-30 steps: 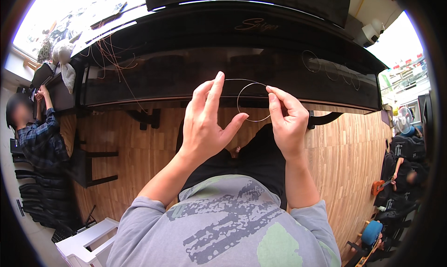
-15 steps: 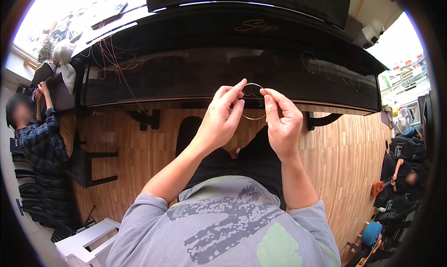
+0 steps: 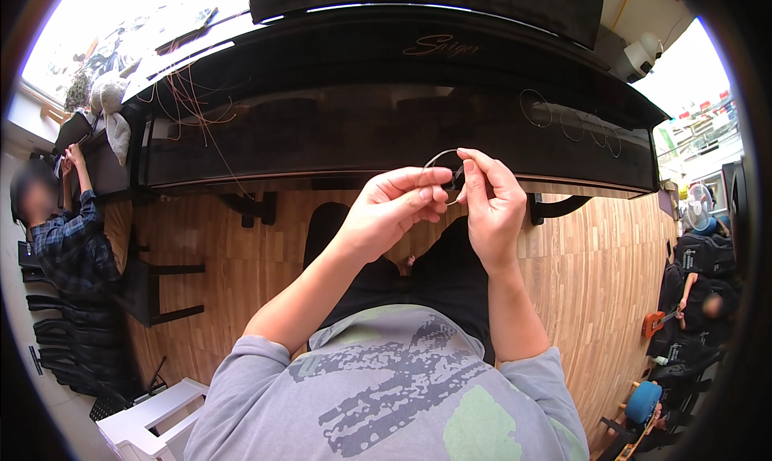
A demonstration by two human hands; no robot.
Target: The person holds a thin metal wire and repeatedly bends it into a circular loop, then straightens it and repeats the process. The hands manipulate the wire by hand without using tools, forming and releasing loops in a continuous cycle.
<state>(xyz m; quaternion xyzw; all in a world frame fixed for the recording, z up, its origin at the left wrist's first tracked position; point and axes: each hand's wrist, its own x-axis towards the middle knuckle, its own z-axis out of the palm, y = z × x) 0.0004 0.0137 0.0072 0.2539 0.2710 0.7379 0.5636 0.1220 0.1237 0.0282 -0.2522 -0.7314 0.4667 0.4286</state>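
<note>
A thin metal string coiled into a loop (image 3: 438,153), much like a guitar string, is held up between my two hands in front of the dark piano. My right hand (image 3: 494,212) pinches the loop's right side between thumb and index finger. On the left of the loop, my left hand (image 3: 386,213) has its thumb and fingers closed on the string. Part of the coil is hidden behind the fingers.
The black piano (image 3: 338,139) spans the view ahead. Loose copper-coloured strings (image 3: 197,111) lie on its left, coiled strings (image 3: 572,126) on its right. A person (image 3: 60,220) sits far left by a black stool (image 3: 157,288). A white stand (image 3: 153,421) is near left; a small guitar (image 3: 653,324) far right.
My left hand has dropped slightly and its fingers have curled in from a straighter pose. The loop has turned and looks smaller. My right hand keeps its pinch, shifted slightly right.
</note>
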